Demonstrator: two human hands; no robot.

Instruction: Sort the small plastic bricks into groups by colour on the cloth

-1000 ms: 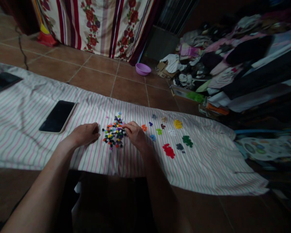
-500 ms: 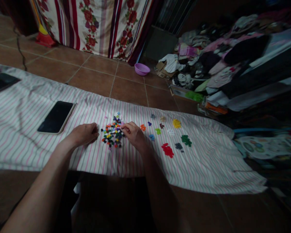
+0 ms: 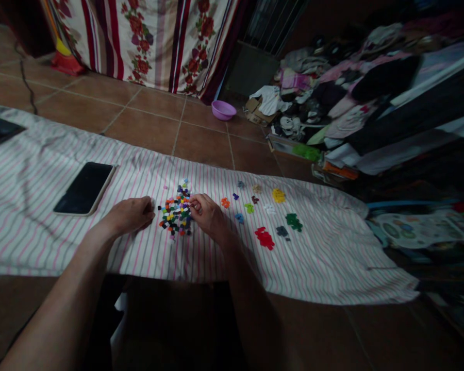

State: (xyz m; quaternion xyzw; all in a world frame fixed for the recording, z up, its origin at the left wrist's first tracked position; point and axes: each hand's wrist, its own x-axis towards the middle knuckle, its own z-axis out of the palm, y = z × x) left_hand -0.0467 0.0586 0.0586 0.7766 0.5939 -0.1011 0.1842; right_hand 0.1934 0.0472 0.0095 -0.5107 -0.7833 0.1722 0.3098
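Observation:
A mixed pile of tiny coloured blocks (image 3: pixel 175 216) lies on the striped cloth (image 3: pixel 147 252) between my hands. At the pile's right edge, my right hand (image 3: pixel 206 214) has thumb and forefinger pinched together; what they hold, if anything, is too small to make out. My left hand (image 3: pixel 133 214) rests on the cloth left of the pile with its fingers curled in. Sorted by colour to the right are small heaps: red pieces (image 3: pixel 264 238), green pieces (image 3: pixel 294 222), yellow pieces (image 3: pixel 278 195), dark grey pieces (image 3: pixel 282 231), orange pieces (image 3: pixel 225 202) and several others.
A phone (image 3: pixel 85 188) lies left of my left hand, and a dark device (image 3: pixel 0 132) sits at the far left. Beyond the cloth, a purple basin (image 3: pixel 223 110) stands on the tiled floor. Clothes (image 3: pixel 332 87) are heaped at the right.
The whole view has shifted slightly to the left. My right hand stays at the pile's right edge, its fingers moved a little. The left hand looks unchanged.

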